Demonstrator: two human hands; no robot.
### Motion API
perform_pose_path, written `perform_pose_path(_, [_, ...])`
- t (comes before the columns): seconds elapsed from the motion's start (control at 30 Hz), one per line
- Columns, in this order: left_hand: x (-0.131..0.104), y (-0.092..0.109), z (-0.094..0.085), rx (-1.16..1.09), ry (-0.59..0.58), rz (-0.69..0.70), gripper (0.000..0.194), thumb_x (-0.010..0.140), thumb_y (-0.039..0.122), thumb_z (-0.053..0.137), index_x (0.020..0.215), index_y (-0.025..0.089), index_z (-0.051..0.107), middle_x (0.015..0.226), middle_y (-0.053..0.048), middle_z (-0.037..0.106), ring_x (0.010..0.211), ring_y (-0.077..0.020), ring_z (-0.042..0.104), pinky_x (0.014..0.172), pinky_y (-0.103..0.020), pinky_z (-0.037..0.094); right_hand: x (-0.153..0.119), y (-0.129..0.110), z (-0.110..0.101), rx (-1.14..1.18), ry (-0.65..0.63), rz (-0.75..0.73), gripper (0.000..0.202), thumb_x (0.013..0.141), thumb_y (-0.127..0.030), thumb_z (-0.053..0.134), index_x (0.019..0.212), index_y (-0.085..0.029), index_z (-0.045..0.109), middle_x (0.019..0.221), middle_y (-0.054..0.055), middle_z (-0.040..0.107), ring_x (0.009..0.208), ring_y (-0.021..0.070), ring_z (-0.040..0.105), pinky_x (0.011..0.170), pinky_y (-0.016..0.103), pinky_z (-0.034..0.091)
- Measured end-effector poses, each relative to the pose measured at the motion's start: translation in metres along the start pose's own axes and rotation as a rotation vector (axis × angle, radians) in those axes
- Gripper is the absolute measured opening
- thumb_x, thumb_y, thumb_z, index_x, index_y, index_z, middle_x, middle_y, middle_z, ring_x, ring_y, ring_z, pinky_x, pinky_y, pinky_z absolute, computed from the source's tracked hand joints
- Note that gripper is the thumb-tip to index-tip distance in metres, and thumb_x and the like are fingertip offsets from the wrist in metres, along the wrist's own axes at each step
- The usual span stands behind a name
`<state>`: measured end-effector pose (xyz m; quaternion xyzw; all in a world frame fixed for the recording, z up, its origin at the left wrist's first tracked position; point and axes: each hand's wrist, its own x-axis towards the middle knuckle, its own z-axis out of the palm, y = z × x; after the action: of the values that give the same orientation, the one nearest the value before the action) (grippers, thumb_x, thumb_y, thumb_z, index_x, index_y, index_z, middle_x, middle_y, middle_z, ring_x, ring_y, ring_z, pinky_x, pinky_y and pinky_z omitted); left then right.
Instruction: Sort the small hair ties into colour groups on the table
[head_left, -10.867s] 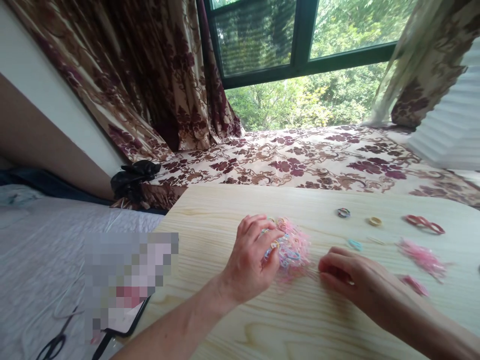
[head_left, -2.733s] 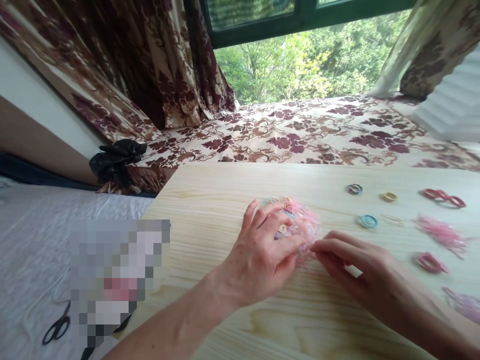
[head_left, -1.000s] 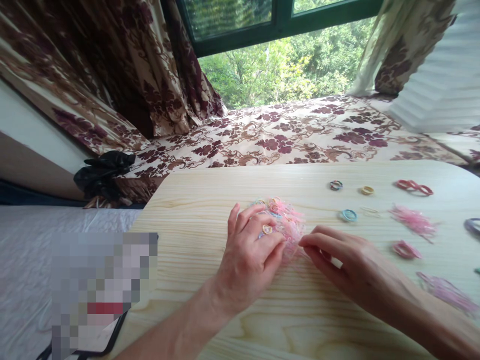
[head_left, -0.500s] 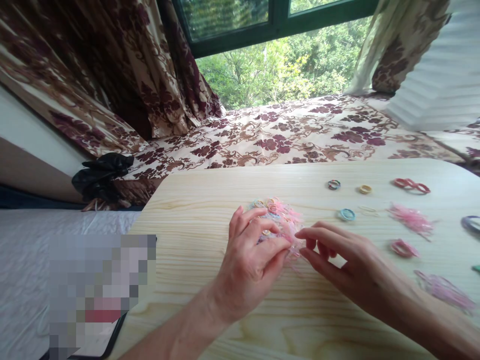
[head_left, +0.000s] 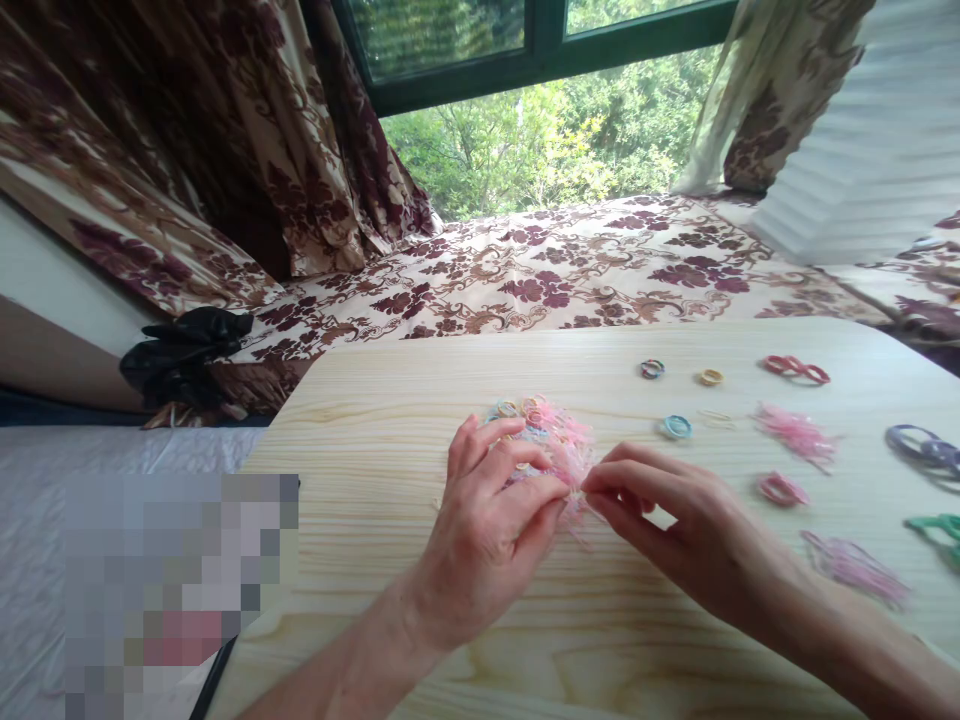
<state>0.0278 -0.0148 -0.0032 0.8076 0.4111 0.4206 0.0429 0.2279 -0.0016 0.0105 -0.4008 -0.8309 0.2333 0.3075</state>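
A mixed heap of small elastic hair bands, mostly pink with some blue and yellow, lies on the wooden table. My left hand rests over the heap's near left side, thumb and forefinger pinched together, the other fingers spread over the bands. From the right, my right hand meets it with thumb and forefinger closed. A tiny pale bit shows between the two sets of fingertips, too small to name. Part of the heap is hidden behind my left fingers.
Sorted groups lie to the right: a multicoloured ring, yellow bands, blue bands, red bands, pink strands, a pink bundle, lilac strands, purple bands and green bands. A blurred-out device sits left.
My right thumb and forefinger have closed and come up to my left fingertips. The whole view has shifted slightly, bringing more of the purple and green bands into sight.
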Motion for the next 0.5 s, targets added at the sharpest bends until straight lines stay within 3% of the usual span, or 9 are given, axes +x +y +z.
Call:
perform_pose_path(0.33, [-0.002, -0.007, -0.001, 0.057, 0.001, -0.025, 0.016, 0.087, 0.01, 0.059, 0.093, 0.022, 0.068, 0.098, -0.004, 0.069, 0.118, -0.024, 0.055, 0.113, -0.052, 0.033, 0.001, 0.012, -0.012, -0.1, 0.004, 0.084, 0.027, 0.095, -0.032, 0.049, 0.081, -0.021, 0.069, 0.077, 0.004, 0.067, 0.061, 0.0121, 0.06, 0.052, 0.023, 0.046])
perform_pose_path(0.5, [-0.003, -0.009, -0.001, 0.044, 0.006, -0.016, 0.018, 0.086, 0.007, 0.059, 0.094, 0.021, 0.068, 0.098, -0.005, 0.068, 0.118, -0.0246, 0.055, 0.111, -0.053, 0.036, -0.004, 0.035, -0.052, -0.337, 0.049, 0.241, 0.025, 0.092, -0.038, 0.054, 0.083, -0.022, 0.071, 0.078, 0.004, 0.069, 0.06, 0.0137, 0.059, 0.056, 0.027, 0.043])
